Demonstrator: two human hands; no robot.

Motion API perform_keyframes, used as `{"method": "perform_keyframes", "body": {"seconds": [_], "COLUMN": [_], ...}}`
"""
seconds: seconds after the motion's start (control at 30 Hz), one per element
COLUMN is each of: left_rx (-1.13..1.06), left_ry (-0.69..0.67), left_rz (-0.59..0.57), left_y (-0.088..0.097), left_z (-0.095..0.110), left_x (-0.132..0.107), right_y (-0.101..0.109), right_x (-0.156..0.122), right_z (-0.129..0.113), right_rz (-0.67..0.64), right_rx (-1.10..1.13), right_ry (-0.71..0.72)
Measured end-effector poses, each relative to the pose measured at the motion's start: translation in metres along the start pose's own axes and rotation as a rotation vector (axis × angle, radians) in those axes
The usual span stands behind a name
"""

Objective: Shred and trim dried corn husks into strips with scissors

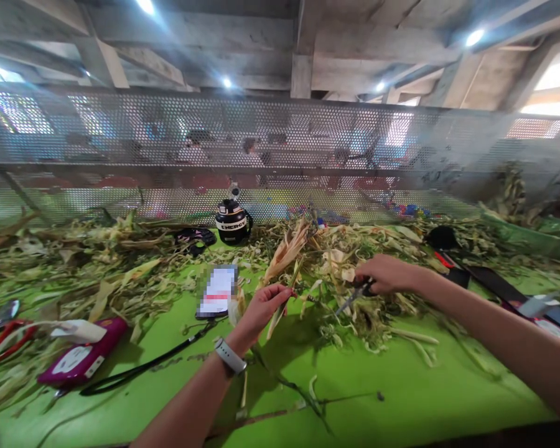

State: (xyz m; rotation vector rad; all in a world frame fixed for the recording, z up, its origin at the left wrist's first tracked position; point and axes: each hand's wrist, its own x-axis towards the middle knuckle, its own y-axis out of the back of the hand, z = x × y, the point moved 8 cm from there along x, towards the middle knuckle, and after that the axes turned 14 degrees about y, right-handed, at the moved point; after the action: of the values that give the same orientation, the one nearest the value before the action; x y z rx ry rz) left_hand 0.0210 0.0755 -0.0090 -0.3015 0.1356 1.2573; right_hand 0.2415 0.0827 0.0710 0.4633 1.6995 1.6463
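Jug [231, 233]: black, rounded, white-banded; contents hidden
Green tub [525, 235]: far right of the jug — dry leaves at its rim
Left hand [264, 305]: pinching a thin husk strip [276, 320], nearer the wearer than the jug
Right hand [383, 274]: gripping scissors [350, 300], right of the jug
Tabletop [401, 392]: smooth, green — crinkled husks [103, 296] around the jug

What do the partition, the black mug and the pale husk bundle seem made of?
Partition: probably metal, dull grey, given its punched holes. Black mug: smooth, shiny, so plastic or coated metal; unclear which. Pale husk bundle: apparently dry leaf, matte, with papery folds.
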Motion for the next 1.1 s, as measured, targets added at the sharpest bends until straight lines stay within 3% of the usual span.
{"method": "perform_keyframes", "body": {"seconds": [0.13, 0.23, 0.33, 0.4, 0.53, 0.73, 0.83, 0.93, 1.03, 1.1], "left_rx": [0.0, -0.02, -0.03, -0.023, -0.013, 0.023, 0.031, 0.041, -0.043, -0.133], "left_ry": [-0.011, -0.004, -0.003, -0.012, -0.028, 0.019, 0.027, -0.037, -0.153, -0.196], "left_rz": [-0.011, -0.015, -0.029, -0.038, -0.072, -0.173, -0.167, -0.078, 0.192, 0.359], "left_y": [-0.002, -0.003, -0.004, -0.005, -0.006, -0.014, -0.014, -0.008, 0.016, 0.031], "left_z": [0.001, 0.001, 0.0, 0.0, -0.001, -0.006, -0.006, 0.0, 0.011, 0.013], "left_x": [0.0, -0.001, 0.0, 0.0, -0.001, -0.002, -0.002, -0.001, -0.002, -0.006], "right_y": [0.025, 0.018, -0.007, -0.019, -0.021, -0.009, -0.012, -0.015, -0.014, -0.015], "right_x": [-0.024, -0.034, -0.026, -0.014, 0.01, 0.027, 0.027, 0.021, 0.011, 0.008], "right_z": [0.031, 0.044, 0.022, 0.0, -0.032, -0.036, -0.028, -0.015, -0.01, -0.019], "right_rz": [0.078, 0.169, 0.161, 0.136, 0.154, 0.264, 0.296, 0.407, 0.538, 0.547], "right_rx": [0.042, 0.349, 0.692, 0.751, 0.796, 0.898, 0.934, 0.998, 1.045, 1.107], "right_ry": [-0.113, -0.189, -0.11, -0.056, 0.024, 0.077, 0.0, -0.151, -0.254, -0.249]}}
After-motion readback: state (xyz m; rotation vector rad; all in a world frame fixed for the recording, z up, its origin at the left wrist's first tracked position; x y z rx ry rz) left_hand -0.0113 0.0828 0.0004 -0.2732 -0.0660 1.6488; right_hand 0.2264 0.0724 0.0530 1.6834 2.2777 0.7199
